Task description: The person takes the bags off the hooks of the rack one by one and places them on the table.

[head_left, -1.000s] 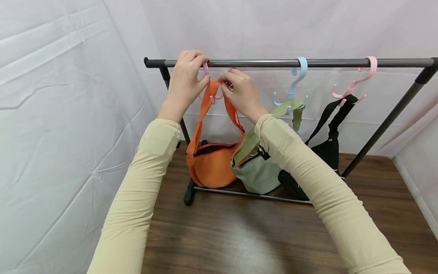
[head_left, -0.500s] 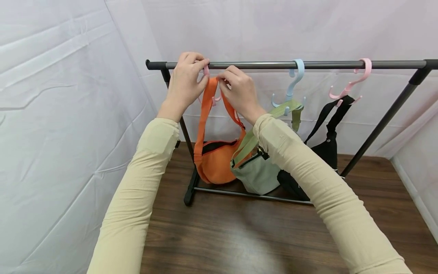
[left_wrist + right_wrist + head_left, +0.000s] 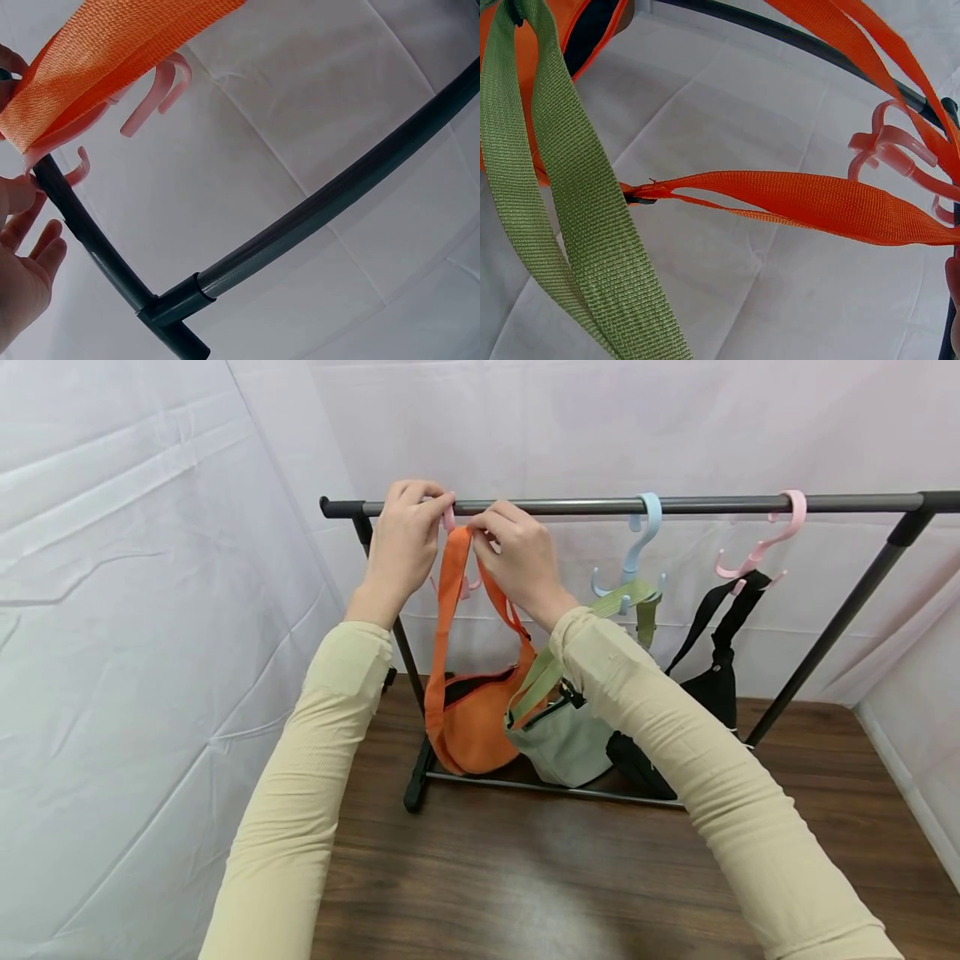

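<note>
In the head view my left hand (image 3: 405, 543) pinches the upper part of a pink hook (image 3: 448, 518) on the left end of the black rail (image 3: 570, 507). Close beside it, my right hand (image 3: 521, 556) pinches the top of an orange strap (image 3: 448, 589). That strap runs down to an orange bag (image 3: 483, 735) with a black-lined opening, low at the rack's left. The strap's top is in front of the hook's stem; the prongs show behind and below it. From the left wrist, the strap webbing (image 3: 135, 52) crosses over the pink hook (image 3: 154, 97).
A blue hook (image 3: 637, 543) holds a grey-green bag (image 3: 566, 743) by its green strap. Farther right, a black bag (image 3: 712, 693) hangs from another pink hook (image 3: 783, 527). The rack's lower bar (image 3: 495, 782) runs near the wooden floor (image 3: 480, 877); white cloth (image 3: 150, 652) stands left.
My right hand has moved slightly left, bringing the top of the orange strap closer to my left hand and across the hook's stem. The orange bag has swung a little. My left hand keeps its grip.
</note>
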Motion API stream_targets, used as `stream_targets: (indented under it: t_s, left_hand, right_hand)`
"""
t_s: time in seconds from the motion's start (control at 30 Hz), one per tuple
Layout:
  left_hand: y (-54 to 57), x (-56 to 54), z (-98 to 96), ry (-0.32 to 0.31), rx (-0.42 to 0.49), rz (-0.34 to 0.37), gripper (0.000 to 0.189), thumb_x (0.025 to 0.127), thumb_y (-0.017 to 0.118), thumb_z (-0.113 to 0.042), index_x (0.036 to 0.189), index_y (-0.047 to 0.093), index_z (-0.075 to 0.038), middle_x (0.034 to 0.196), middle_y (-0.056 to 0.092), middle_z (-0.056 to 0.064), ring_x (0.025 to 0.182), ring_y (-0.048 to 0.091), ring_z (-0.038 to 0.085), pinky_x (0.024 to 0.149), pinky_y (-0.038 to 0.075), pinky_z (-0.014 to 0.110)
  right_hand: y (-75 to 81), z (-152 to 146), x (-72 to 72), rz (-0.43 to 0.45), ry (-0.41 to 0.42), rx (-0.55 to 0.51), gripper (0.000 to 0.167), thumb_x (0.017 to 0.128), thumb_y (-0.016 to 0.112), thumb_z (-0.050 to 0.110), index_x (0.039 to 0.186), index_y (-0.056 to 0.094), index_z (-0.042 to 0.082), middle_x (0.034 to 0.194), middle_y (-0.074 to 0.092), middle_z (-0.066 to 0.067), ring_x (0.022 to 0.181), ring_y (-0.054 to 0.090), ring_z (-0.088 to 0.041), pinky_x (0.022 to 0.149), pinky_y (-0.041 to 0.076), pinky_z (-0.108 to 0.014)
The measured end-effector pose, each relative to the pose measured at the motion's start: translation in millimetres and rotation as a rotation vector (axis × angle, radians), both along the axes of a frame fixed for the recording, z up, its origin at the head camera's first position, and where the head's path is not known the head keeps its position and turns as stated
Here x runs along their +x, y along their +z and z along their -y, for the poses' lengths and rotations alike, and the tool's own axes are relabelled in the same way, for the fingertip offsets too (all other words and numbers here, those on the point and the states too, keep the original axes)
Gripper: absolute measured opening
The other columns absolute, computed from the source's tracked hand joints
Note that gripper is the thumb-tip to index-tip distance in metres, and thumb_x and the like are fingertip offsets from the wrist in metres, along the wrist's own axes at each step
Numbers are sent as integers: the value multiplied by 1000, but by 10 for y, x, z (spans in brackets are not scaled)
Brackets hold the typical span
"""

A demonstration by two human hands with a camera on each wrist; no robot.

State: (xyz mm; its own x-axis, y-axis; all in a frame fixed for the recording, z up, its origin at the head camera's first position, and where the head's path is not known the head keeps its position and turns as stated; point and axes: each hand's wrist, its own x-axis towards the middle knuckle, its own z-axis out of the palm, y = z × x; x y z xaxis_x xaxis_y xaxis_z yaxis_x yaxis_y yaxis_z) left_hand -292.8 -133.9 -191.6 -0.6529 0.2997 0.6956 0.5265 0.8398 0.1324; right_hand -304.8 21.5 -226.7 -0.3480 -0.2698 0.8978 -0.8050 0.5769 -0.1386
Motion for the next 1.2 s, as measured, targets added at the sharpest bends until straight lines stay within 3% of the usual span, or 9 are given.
stream_targets:
  t_s: [0.3,0.53,0.77,1.03,1.2]
  left_hand:
    - [-108,21,23,-33,89,-69,29,93,43,0,114,63,-1,113,59,12,110,47,27,98,36,28]
    - [-348,142,118,-75,197,-170,27,88,46,3,108,65,3,111,61,14,106,49,29,95,37,31]
    - [-743,399,229,-122,228,-216,23,81,54,9,101,65,6,105,62,16,99,55,31,87,44,36]
    - [-1322,741,341,-138,363,-127,21,81,56,8,100,64,5,103,62,16,84,58,25,72,48,33]
    - [-1668,928,446,-121,467,-35,22,83,57,7,103,62,5,104,60,17,91,58,26,77,49,34]
  right_hand:
    - [-9,-6,106,-7,20,1,17,87,52,4,86,69,2,81,62,-8,67,54,-16,61,44,-23]
    - [-47,4,193,-13,47,-30,16,86,53,2,87,70,1,82,63,-8,67,55,-15,62,45,-21]
    - [-70,17,241,-22,54,-54,16,85,54,1,86,70,1,80,62,-8,67,55,-15,62,45,-21]
    - [-97,46,250,-25,50,-81,16,85,54,2,85,70,1,81,63,-8,67,55,-14,63,46,-21]
    - [-116,51,265,-31,39,-71,18,85,52,1,84,70,2,80,63,-7,68,56,-15,63,46,-21]
